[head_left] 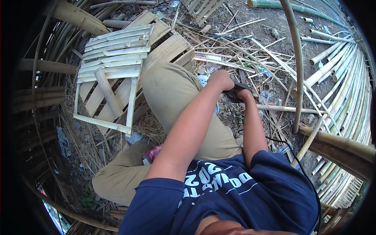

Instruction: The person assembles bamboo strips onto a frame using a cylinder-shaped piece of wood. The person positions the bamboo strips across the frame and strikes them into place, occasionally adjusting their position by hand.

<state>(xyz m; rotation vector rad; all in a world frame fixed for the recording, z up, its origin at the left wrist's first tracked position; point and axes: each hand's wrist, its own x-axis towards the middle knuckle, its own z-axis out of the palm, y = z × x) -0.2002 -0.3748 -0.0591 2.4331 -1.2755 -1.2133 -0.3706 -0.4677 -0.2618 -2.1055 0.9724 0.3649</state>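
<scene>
We've got soft daylight over the middle, and the pale bamboo slat frame [113, 53] catches plenty of it. The left side sinks into murky shade, though one bright gap [54, 214] at lower left is nearly blown out. The dark handheld object [233, 97] reads almost black to us. Fisheye's heavy: the bamboo pole pile [346, 102] bows along the rim and the corners go black.
</scene>
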